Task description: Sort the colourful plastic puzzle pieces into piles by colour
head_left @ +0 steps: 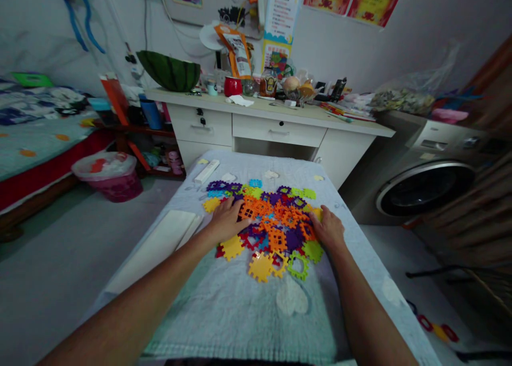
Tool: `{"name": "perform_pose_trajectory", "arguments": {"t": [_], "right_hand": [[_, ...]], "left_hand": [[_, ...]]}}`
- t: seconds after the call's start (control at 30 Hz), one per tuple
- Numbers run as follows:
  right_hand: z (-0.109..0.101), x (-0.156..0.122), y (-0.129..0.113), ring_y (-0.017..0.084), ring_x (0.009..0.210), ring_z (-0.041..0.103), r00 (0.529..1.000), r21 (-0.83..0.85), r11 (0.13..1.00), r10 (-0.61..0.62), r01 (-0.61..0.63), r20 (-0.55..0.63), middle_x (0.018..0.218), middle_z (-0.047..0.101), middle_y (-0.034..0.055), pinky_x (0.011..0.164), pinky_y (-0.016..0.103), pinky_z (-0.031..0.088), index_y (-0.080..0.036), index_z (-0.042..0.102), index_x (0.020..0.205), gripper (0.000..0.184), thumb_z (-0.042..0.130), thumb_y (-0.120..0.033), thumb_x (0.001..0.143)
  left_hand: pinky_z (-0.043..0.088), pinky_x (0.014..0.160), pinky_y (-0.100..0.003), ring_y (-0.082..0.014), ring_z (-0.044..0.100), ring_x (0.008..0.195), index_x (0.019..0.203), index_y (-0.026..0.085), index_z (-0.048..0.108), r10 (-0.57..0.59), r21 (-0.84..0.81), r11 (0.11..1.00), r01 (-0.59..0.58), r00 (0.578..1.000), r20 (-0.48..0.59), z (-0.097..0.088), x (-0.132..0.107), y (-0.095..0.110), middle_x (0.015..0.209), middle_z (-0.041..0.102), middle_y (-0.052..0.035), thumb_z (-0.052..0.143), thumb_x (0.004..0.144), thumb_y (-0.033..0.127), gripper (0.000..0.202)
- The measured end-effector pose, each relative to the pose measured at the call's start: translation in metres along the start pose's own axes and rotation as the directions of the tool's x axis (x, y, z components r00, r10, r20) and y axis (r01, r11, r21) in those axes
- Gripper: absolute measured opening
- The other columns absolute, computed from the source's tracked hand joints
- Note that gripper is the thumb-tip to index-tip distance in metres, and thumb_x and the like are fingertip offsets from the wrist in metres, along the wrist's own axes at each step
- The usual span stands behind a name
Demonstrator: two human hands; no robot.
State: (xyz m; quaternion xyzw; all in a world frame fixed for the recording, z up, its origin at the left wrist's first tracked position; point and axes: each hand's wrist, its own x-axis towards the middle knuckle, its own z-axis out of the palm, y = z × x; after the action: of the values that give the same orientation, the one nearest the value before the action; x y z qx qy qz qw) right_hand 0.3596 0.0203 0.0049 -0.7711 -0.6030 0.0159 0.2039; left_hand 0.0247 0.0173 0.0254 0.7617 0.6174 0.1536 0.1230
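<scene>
Interlocking plastic building pieces [277, 240] with notched edges lie heaped on a cloth-covered table; orange, purple, yellow, green, blue and red ones show. At the heap's left side, my left hand [228, 220] rests with its thumb apart from the fingers, touching orange and purple pieces. My right hand [329, 229] lies against the right side, thumb and fingers apart, beside a yellow piece [317, 213] and orange ones. Neither hand visibly grips a piece. Nearest me are a round yellow piece [261, 267] and a green frame-shaped piece [298, 274].
The table wears a pale cloth [240, 318]. A white box-like object [160, 243] lies on its left and a white strip [207, 171] at the back left. Beyond stand a cluttered cabinet [276, 128], a washing machine [424, 168] and, leftward, a pink bin [110, 179].
</scene>
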Motion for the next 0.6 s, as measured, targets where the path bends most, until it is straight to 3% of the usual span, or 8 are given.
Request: {"name": "perform_pose_trajectory", "arguments": {"t": [0.13,0.23,0.3,0.4,0.5,0.6], "right_hand": [[0.004,0.0,-0.003,0.035,0.115,0.057,0.995,0.133,0.986,-0.099,0.099,-0.002,0.124,0.059,0.0225,0.097,0.05,0.043,-0.012,0.05,0.135,0.061,0.042,-0.054,0.091],[0.007,0.0,-0.005,0.031,0.116,0.055,0.987,0.291,0.944,-0.143,0.157,-0.072,0.126,0.056,0.0208,0.1,0.046,0.044,-0.011,0.052,0.131,0.058,0.046,-0.051,0.089],[0.01,-0.001,-0.008,0.028,0.108,0.058,0.982,0.398,0.898,-0.154,0.187,-0.113,0.126,0.054,0.0198,0.095,0.044,0.048,-0.012,0.054,0.127,0.056,0.05,-0.049,0.086],[0.014,-0.001,-0.017,0.023,0.092,0.062,0.981,0.531,0.825,-0.165,0.193,-0.101,0.124,0.056,0.0171,0.084,0.042,0.053,-0.014,0.055,0.123,0.051,0.054,-0.044,0.082],[0.015,-0.001,-0.036,0.022,0.094,0.062,0.973,0.571,0.791,-0.217,0.22,-0.075,0.117,0.062,0.0124,0.088,0.043,0.051,-0.016,0.056,0.119,0.043,0.054,-0.034,0.08],[0.009,-0.004,-0.063,0.021,0.099,0.061,0.933,0.577,0.752,-0.358,0.318,-0.048,0.111,0.066,0.0094,0.094,0.042,0.048,-0.018,0.06,0.112,0.034,0.053,-0.026,0.079]], "left_hand": [[0.038,0.108,-0.041,-0.0286,0.044,0.133,0.134,0.02,0.049,0.26,-0.138,0.957,-0.254,0.965,0.024,0.0,0.005,0.008,0.145,0.045,-0.0133,0.055,0.083,0.049,0.06],[0.036,0.109,-0.041,-0.0271,0.047,0.13,0.124,0.021,0.058,0.275,-0.092,0.956,-0.277,0.961,-0.033,-0.009,0.018,-0.003,0.14,0.05,-0.0115,0.05,0.087,0.048,0.047],[0.035,0.109,-0.043,-0.0288,0.046,0.129,0.118,0.02,0.061,0.188,-0.021,0.981,-0.192,0.976,-0.111,-0.016,0.031,-0.018,0.137,0.051,-0.012,0.048,0.087,0.048,0.044],[0.035,0.108,-0.044,-0.0294,0.048,0.125,0.121,0.017,0.06,-0.022,0.059,0.998,0.034,0.982,-0.188,-0.02,0.048,-0.042,0.125,0.057,-0.0139,0.041,0.089,0.048,0.048],[0.034,0.107,-0.044,-0.0319,0.047,0.126,0.134,0.012,0.05,-0.159,0.116,0.977,0.177,0.976,-0.151,-0.014,0.056,-0.057,0.127,0.055,-0.0193,0.037,0.091,0.048,0.058],[0.033,0.107,-0.048,-0.0355,0.043,0.13,0.138,0.015,0.048,-0.215,0.114,0.967,0.228,0.97,-0.115,-0.005,0.058,-0.059,0.136,0.049,-0.0215,0.036,0.09,0.054,0.063]]}}
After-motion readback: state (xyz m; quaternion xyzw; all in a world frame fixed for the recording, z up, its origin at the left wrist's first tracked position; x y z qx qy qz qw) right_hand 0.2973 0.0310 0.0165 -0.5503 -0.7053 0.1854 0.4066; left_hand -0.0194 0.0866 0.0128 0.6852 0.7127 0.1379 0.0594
